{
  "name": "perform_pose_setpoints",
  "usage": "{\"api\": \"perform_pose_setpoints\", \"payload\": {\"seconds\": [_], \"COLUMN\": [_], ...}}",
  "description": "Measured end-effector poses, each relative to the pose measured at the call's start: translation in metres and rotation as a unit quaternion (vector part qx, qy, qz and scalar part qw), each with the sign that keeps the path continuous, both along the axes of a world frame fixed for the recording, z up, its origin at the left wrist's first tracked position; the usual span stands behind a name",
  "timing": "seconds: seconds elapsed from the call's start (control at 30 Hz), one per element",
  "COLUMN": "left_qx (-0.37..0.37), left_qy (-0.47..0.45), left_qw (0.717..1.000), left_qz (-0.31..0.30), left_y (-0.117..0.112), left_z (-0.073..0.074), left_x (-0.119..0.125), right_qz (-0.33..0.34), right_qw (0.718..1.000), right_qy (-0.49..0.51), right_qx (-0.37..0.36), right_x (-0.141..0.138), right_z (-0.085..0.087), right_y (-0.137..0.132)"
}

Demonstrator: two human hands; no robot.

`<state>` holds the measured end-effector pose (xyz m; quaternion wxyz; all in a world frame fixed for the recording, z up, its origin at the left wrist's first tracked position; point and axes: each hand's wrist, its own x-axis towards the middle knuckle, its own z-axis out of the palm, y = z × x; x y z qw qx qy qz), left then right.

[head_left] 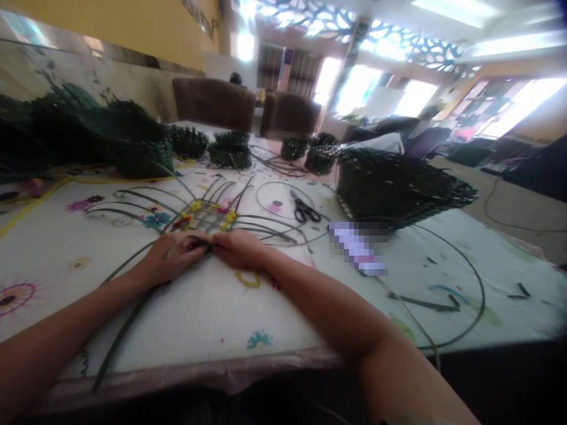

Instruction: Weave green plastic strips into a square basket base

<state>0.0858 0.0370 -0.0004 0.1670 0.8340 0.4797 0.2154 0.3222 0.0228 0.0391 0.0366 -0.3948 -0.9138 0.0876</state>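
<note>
The left hand (175, 254) and the right hand (237, 248) lie side by side on the table (212, 313), fingertips touching. Both pinch the near edge of a flat woven mat (208, 218) made of dark green strips. The mat lies just past the fingers, and its loose strips fan out to both sides. One long strip (119, 336) runs from under the left hand back to the table edge. A little past the right hand, black scissors (305, 209) lie inside a thin ring of strip. Farther off on the right-hand side, a big dark basket (394, 186) lies tipped over. Small baskets (230, 150) stand in a row far behind the mat. A pile of dark woven things (80, 133) sits far off past the left hand.
</note>
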Motion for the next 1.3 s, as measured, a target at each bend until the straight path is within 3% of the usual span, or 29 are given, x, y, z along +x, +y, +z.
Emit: {"api": "perform_pose_setpoints", "payload": {"seconds": [0.2, 0.33, 0.67, 0.93, 1.3], "left_qx": [0.001, -0.005, 0.081, 0.078, 0.124], "left_qy": [-0.002, -0.011, 0.109, 0.083, 0.044], "left_qw": [1.0, 1.0, 0.991, 0.993, 0.991], "left_qz": [-0.023, -0.023, -0.014, -0.015, -0.033], "left_y": [-0.004, -0.007, -0.007, -0.016, -0.016], "left_z": [0.001, -0.002, 0.01, 0.005, -0.003], "left_x": [-0.016, -0.018, 0.005, 0.009, 0.002], "right_qz": [0.034, 0.052, 0.034, 0.043, 0.033], "right_qw": [0.995, 0.994, 0.993, 0.983, 0.997], "right_qy": [0.094, 0.096, 0.11, 0.171, 0.052], "right_qx": [-0.018, -0.008, -0.011, -0.051, -0.048], "right_x": [0.0, -0.002, -0.003, 0.008, 0.006], "right_z": [-0.009, -0.015, -0.019, -0.011, 0.01], "right_y": [0.003, 0.005, 0.006, 0.014, 0.012]}}
